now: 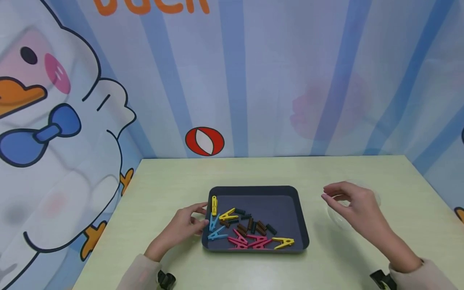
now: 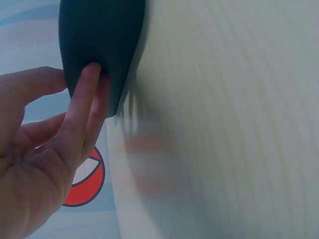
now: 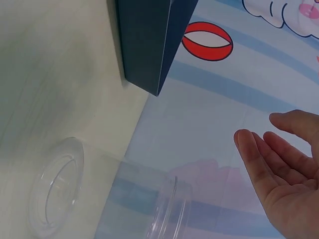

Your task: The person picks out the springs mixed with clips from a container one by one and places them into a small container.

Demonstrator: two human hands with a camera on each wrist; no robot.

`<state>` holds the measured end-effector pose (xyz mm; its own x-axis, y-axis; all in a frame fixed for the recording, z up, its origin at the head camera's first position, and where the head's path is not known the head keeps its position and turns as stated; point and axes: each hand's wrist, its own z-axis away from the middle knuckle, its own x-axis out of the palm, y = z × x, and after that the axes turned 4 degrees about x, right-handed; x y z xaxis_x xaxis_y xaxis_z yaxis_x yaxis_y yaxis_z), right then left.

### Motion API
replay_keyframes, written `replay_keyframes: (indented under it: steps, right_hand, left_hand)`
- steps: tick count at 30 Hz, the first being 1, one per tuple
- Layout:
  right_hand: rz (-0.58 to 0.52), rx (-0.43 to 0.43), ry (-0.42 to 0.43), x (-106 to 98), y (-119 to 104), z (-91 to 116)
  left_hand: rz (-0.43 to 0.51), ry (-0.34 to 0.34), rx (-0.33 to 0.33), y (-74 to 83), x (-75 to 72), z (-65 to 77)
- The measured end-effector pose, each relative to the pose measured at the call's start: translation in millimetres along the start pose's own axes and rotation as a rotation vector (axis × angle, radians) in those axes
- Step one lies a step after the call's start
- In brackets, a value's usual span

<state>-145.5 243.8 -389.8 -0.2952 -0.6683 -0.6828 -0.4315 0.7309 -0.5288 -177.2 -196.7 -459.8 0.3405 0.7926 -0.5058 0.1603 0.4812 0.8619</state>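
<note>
A dark grey tray holds yellow clothespin pieces, blue clothespin pieces, pink clothespin pieces and several small coil springs, some black, some brownish. At the tray's left side my left hand grips the wall. In the left wrist view, fingertips press on the outer wall while another digit reaches the rim. My right hand hovers right of the tray, fingers loosely bent and nothing between them. A clear plastic jar stands behind that hand, partly hidden by it in the head view.
The pale wooden table ends at the back against a blue striped backdrop. A large printed duck covers the left wall. The clear jar is hard to see against the tabletop.
</note>
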Motion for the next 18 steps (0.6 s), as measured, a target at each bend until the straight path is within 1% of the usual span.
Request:
replay_keyframes:
  steps: [11, 18]
  right_hand:
    - [-0.030, -0.013, -0.068, 11.5, -5.7, -4.0]
    - [-0.050, 0.017, -0.160, 20.9, -9.2, -4.9]
  left_hand:
    - [0.000, 0.008, 0.007, -3.9, 0.0, 0.3]
    - [0.002, 0.005, -0.004, -3.6, -0.1, 0.4]
